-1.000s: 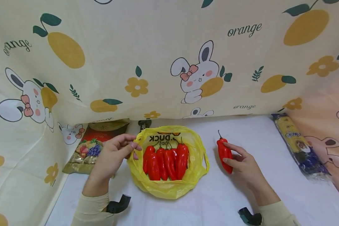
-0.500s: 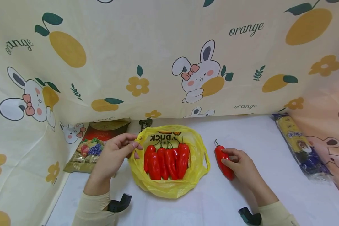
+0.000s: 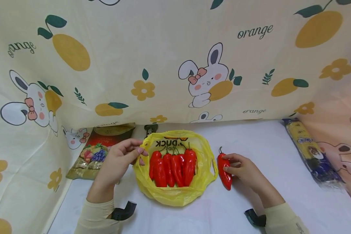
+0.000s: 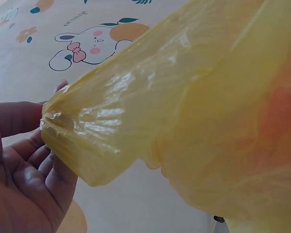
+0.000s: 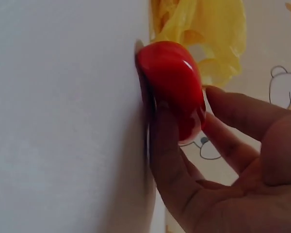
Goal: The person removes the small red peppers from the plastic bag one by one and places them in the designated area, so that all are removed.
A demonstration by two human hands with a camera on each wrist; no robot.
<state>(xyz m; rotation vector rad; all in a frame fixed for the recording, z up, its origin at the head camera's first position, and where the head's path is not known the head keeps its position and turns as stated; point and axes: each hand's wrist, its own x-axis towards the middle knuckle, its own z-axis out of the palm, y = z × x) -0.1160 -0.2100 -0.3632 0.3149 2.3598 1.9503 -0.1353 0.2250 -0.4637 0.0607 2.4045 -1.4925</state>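
A yellow plastic bag [image 3: 178,197] stands with its mouth wide, several glossy red chili peppers [image 3: 159,175] inside. At the bag's left rim my left hand [image 3: 119,160] pinches the plastic between thumb and fingers; the left wrist view shows the bag's film [image 4: 114,119] gathered into creases at that grip. Just right of the bag, my right hand [image 3: 245,168] holds one more red chili pepper [image 3: 223,174], its stem pointing away from me. In the right wrist view this pepper [image 5: 167,70] is close over the white tabletop, between thumb and fingers.
A red and gold fruit-printed packet [image 3: 89,159] lies at the back left, partly behind the left forearm. A small dark packet [image 3: 150,129] shows behind the bag. At the far right lies a blue and yellow package [image 3: 311,151]. A printed cloth [image 3: 163,58] hangs behind the white table [image 3: 269,136].
My right hand has moved a little left with its pepper, bringing it close to the bag's right handle, and the pepper has tilted slightly. My left hand keeps its hold on the rim.
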